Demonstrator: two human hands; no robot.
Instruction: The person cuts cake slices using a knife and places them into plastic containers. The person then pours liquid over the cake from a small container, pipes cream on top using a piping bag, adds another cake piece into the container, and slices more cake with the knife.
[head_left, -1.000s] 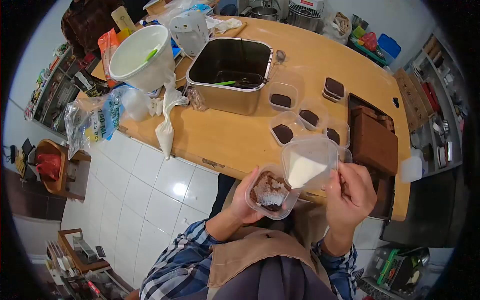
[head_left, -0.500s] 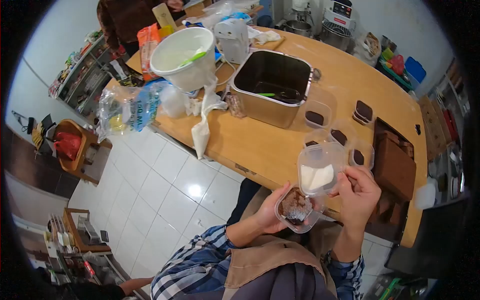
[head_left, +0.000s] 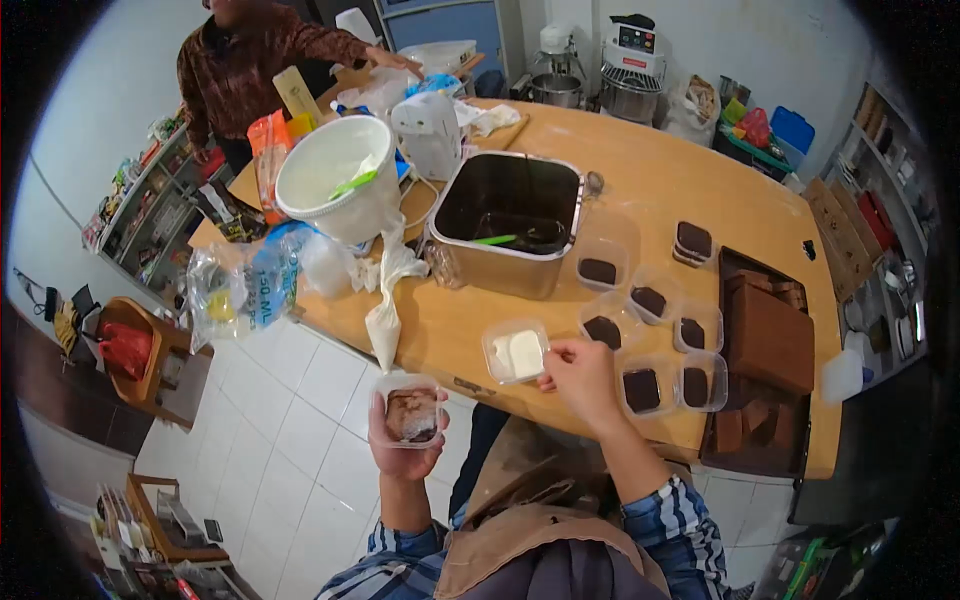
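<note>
Now holds cream-filled container (head_left: 517, 354), pinched at its side by right hand (head_left: 583, 383), at near edge of table (head_left: 680, 165), two o'clock from brown-filled container (head_left: 411, 412) instead of above it, while cupping the latter in left hand (head_left: 405, 460), apparently parting the two for separate handling.

Place: baking kitchen | 2 mixers (head_left: 632, 75) | piping bag (head_left: 384, 325) | chocolate cake (head_left: 770, 340) on baking tray (head_left: 755, 463)

Fisheye view with black, rounded corners; the wooden table (head_left: 450, 322) bows and the wall shelves (head_left: 150, 185) at far left lean. Even, fairly bright indoor light pales the floor tiles (head_left: 270, 450), lower left. The metal pan's (head_left: 500, 268) interior, centre, is very dark. Detail in the clear plastic tub (head_left: 408, 382), lower centre, seems slightly soft.
</note>
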